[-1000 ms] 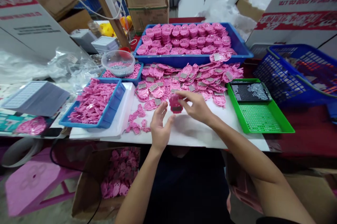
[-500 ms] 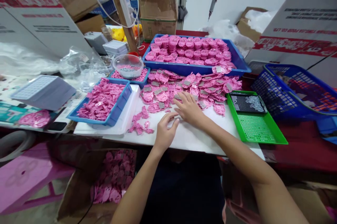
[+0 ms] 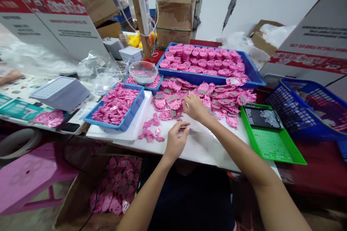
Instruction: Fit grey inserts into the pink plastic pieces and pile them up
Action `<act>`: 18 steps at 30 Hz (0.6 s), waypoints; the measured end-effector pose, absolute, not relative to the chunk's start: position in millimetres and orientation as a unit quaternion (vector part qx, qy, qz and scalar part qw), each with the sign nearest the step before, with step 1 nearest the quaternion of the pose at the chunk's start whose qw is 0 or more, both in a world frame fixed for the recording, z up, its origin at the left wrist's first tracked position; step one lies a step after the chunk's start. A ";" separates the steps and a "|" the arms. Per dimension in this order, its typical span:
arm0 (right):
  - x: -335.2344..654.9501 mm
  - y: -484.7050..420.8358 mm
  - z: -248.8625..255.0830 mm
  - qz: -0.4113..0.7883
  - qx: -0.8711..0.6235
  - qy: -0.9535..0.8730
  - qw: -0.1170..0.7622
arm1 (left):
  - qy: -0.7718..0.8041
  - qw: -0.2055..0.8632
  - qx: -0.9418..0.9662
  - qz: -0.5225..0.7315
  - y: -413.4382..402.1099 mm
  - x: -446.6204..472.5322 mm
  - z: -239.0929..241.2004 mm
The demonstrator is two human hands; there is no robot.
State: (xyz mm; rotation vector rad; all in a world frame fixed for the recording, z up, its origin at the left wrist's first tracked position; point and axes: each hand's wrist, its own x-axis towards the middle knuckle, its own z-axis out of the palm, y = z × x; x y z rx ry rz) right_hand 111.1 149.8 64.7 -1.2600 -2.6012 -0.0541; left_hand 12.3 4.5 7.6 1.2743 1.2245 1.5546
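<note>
My right hand reaches to the near edge of a heap of pink plastic casings, several with grey plates on them. Its fingers are bent down and slightly apart, and no held part shows. Closer to the table's front edge, my left hand hovers with thumb and fingers apart and nothing visible between them. Left of it lie a few small pink parts on the white work surface. A blue tray holds more of these parts.
Behind the heap stands a large blue tray of stacked pink casings. A green tray with a black screw tray is at right, near a blue basket. A clear bowl sits at left. An electric screwdriver hangs above.
The view has shifted, so the scene sits lower and further right. My right hand has moved left along the heap's edge, its fingers less spread. My left hand stays near the front, fingers apart.
</note>
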 end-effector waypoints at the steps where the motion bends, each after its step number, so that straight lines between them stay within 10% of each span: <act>1: 102.8 152.0 65.4 0.008 -0.438 -0.890 0.129 | 0.480 0.385 0.497 0.611 4.7 12.2 7.4; 18: 91.4 155.5 54.7 0.091 -0.474 -0.859 0.170 | 0.484 0.402 0.468 0.620 6.4 11.5 8.7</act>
